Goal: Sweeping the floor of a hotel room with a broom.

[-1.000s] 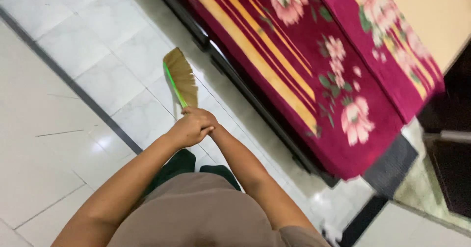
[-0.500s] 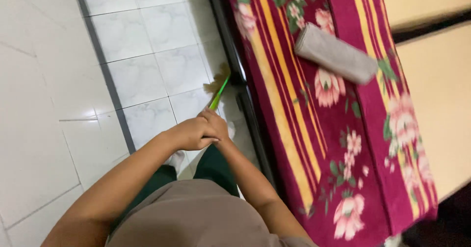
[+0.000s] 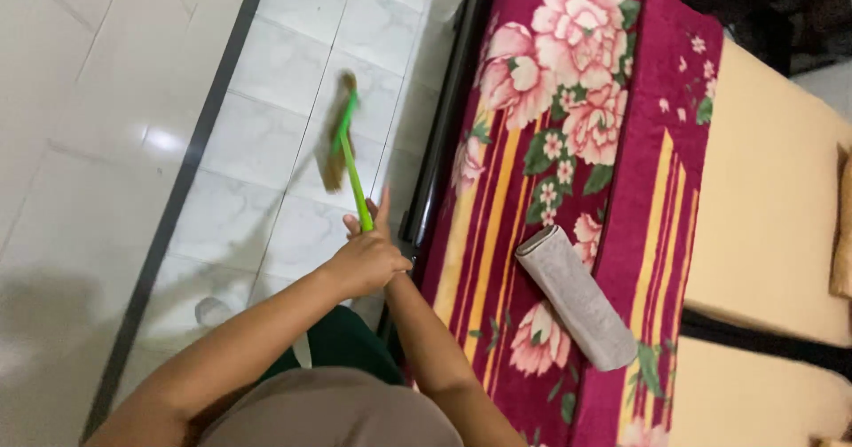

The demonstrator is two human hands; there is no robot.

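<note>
Broom (image 3: pixel 342 136) w/ green handle is over the white tile floor (image 3: pixel 106 101), just left of the bed's floral blanket (image 3: pixel 568 145), bristles blurred. My left hand (image 3: pixel 359 265) clenched round the handle; right hand (image 3: pixel 380 225) tucked behind it, grip can't tell. Grey rolled cloth (image 3: pixel 577 296) lies on the blanket

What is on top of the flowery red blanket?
A rolled grey cloth lies on the flowery red blanket. Whatever is beneath that blanket is covered.
</note>
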